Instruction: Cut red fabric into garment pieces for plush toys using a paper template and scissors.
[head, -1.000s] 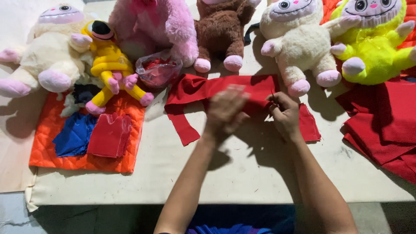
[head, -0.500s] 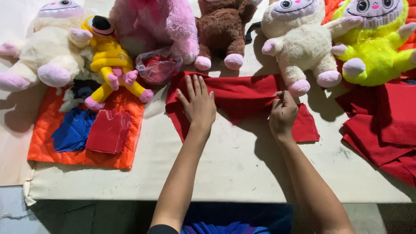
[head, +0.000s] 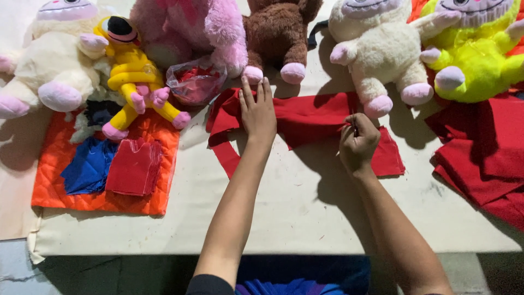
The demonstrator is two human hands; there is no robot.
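A flat piece of red felt fabric (head: 305, 117) is spread on the cream-covered counter (head: 273, 213) below the plush toys. It is pressed flat under the spread left hand (head: 258, 112), while its edge is pinched, seemingly kept taut, by the closed right hand (head: 357, 143).

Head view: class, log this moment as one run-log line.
left hand: flat on red fabric | right hand: pinching fabric edge, thin tool in grip | behind: brown plush, cream plush | surface: table
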